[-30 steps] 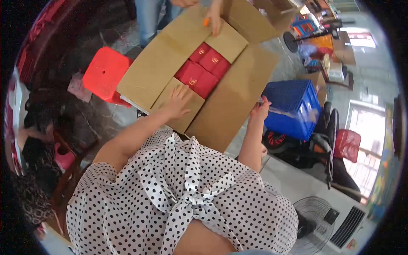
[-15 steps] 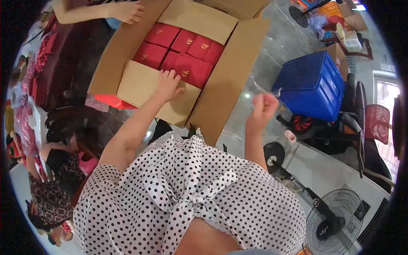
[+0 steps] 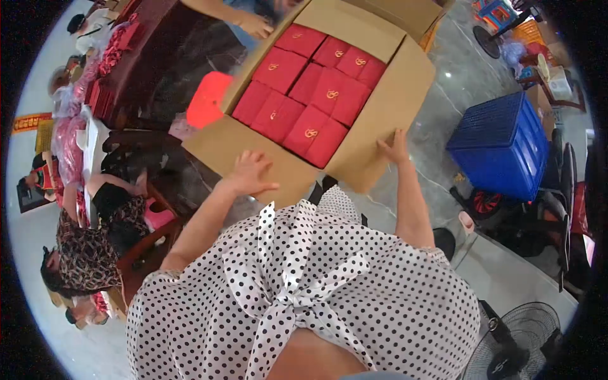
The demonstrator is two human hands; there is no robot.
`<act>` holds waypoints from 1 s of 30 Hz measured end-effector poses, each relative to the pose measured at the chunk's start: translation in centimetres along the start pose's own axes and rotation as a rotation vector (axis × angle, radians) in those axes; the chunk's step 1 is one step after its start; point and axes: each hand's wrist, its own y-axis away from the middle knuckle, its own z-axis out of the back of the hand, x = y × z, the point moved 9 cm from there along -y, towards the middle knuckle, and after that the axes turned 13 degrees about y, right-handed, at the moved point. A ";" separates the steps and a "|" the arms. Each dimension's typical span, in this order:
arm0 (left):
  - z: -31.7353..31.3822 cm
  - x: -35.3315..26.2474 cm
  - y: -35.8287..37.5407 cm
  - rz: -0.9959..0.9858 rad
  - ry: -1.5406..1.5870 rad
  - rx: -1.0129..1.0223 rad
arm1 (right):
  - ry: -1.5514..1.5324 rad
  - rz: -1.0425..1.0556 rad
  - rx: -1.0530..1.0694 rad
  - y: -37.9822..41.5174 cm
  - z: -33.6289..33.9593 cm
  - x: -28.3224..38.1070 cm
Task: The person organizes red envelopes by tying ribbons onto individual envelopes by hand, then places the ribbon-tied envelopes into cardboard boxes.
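Note:
An open cardboard carton point(image 3: 380, 120) stands in front of me, filled with neat rows of red packets point(image 3: 315, 133) bearing gold emblems. My left hand point(image 3: 250, 173) lies over the carton's near flap, fingers spread, holding nothing. At the edge of the right-hand flap, my right hand point(image 3: 395, 149) has its thumb on the cardboard and its fingers round the outer side. The near and right flaps are folded outward.
Another person's hand point(image 3: 256, 25) is by the carton's far left side. A red plastic stool point(image 3: 208, 100) stands left of it. To the right are a blue crate point(image 3: 497, 142) and a black fan point(image 3: 513, 342). A seated person point(image 3: 88, 247) is at left.
My right hand has come from the air onto the right flap; the thin clear strip near it no longer shows. The near flap has swung outward, uncovering more packets. My left hand has moved nearer.

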 end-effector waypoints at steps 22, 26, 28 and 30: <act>-15.6 9.6 -7.2 0.665 2.032 -0.192 | -0.747 -0.165 0.135 -0.4 -6.8 3.1; -15.8 10.8 -8.6 0.501 2.272 -0.356 | -0.899 -0.028 0.055 2.6 -4.5 7.0; -14.8 10.6 -8.9 0.450 2.227 -0.351 | -0.895 -0.079 0.242 3.4 -4.6 8.4; -14.5 11.2 -8.7 0.395 2.161 -0.367 | -1.093 -0.006 0.345 4.3 -3.3 10.8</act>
